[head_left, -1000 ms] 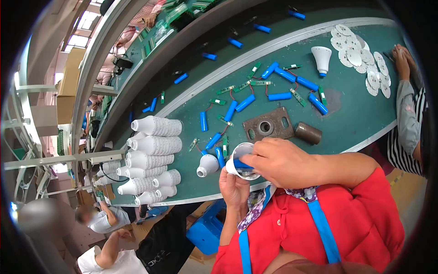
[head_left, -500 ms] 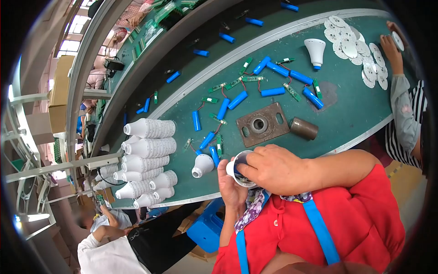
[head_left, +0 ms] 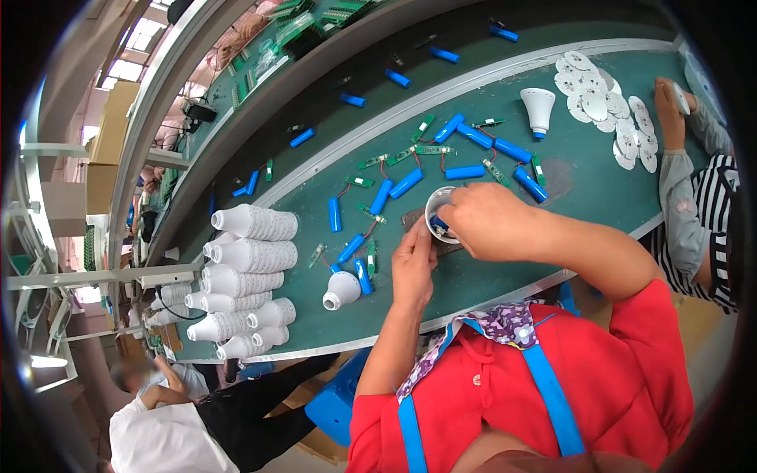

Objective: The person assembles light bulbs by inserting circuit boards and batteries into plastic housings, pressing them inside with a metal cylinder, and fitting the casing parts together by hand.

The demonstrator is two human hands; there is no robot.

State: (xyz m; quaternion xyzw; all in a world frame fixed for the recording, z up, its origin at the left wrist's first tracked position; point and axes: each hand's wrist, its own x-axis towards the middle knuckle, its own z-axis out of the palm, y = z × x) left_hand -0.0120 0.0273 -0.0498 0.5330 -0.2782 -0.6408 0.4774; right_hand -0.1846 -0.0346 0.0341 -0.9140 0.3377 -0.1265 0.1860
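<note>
My left hand (head_left: 413,264) is wrapped round a white bulb housing (head_left: 430,214) from below, its wide mouth turned up toward me. My right hand (head_left: 489,221) has its closed fingers in that mouth; a blue part shows beside them, and what they grip is hidden. The housing is over a brown metal block (head_left: 412,217), mostly covered by my hands. Left of my hands, another white bulb housing (head_left: 342,290) lies on the bench beside a blue battery (head_left: 363,276). Several blue batteries (head_left: 407,184) wired to small green circuit boards (head_left: 434,150) are spread beyond.
Stacked white housings (head_left: 256,223) occupy the left end of the green bench (head_left: 315,201). A bulb housing with a blue tip (head_left: 538,110) stands near white discs (head_left: 587,87). At right, a co-worker's hand (head_left: 670,106) holds a disc. Batteries (head_left: 353,100) lie along the dark belt.
Both hands have moved forward, away from my body, carrying the white bulb housing over the metal block. My right fingers are still in its mouth. The co-worker's hands at right have shifted slightly.
</note>
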